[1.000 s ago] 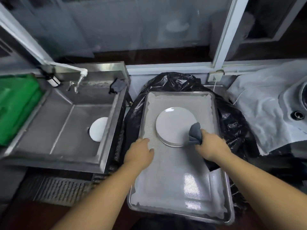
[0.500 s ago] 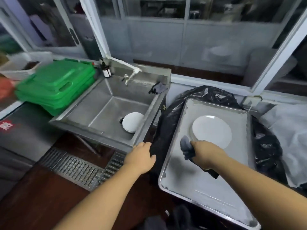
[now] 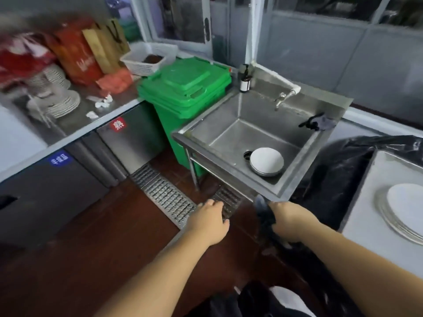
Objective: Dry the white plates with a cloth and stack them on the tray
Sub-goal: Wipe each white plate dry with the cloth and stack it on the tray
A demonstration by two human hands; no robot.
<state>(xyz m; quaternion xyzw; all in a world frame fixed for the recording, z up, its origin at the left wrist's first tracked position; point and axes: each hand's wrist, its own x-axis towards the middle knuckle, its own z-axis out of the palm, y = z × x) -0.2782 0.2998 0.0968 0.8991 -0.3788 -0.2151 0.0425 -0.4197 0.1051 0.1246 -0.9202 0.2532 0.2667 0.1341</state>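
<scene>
A small stack of white plates lies in the steel sink, next to the drain. Another stack of white plates rests on the cloth-lined tray at the right edge. My right hand grips a dark grey cloth and hovers in front of the sink's near corner. My left hand hangs over the floor grate with relaxed fingers and holds nothing.
A green bin stands left of the sink. A black plastic bag lies between sink and tray. A dark rag hangs on the sink's right rim, near the tap. The steel counter at left carries plates and bags.
The view has swung left from the tray towards the sink. My right hand has left the tray's plates with the cloth, and both hands now hover in front of the sink.
</scene>
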